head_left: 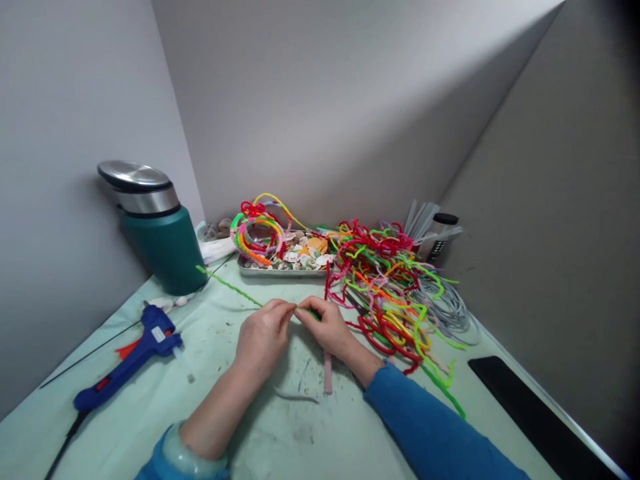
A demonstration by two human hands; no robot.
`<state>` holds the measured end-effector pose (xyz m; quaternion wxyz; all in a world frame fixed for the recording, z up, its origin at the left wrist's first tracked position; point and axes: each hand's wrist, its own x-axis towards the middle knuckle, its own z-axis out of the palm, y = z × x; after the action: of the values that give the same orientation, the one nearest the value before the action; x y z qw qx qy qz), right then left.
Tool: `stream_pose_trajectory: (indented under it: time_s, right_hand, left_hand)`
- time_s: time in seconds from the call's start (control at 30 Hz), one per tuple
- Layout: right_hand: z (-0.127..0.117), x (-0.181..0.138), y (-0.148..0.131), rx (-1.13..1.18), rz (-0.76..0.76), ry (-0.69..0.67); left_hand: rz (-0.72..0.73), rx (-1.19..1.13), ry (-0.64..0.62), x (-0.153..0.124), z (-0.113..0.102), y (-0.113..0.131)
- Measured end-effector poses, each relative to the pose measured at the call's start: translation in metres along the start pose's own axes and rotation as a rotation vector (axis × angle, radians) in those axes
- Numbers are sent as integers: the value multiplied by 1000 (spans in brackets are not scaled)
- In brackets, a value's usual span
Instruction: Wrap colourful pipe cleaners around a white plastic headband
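Note:
My left hand (264, 335) and my right hand (327, 327) meet at mid-table, fingertips pinched together on a green pipe cleaner (230, 285). Its free end runs up and to the left toward the teal jug. Both hands are closed on it, the right one covering a bent part of the green strand. A pink pipe cleaner (327, 373) lies on the table just below my right wrist, and a short pale piece (296, 397) lies beside it.
A big tangle of coloured pipe cleaners (390, 287) sits right of the hands. A metal tray (280, 265) of shells stands behind. Teal jug (159, 230) at left, blue glue gun (133, 357) front left, black flat object (530, 413) at right.

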<state>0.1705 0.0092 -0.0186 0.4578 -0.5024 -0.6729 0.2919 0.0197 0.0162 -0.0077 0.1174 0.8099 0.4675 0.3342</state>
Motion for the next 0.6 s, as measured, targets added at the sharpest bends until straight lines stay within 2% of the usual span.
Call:
stream_pose_trajectory:
  time_s: [0.4,0.6]
  right_hand:
    - [1,-2,-1,-92,-53,50]
    - [1,-3,0,-115,-61,48]
  left_hand:
    - [-61,20,-5,3,-2,3]
    - [-136,-20,-54,4,-3,4]
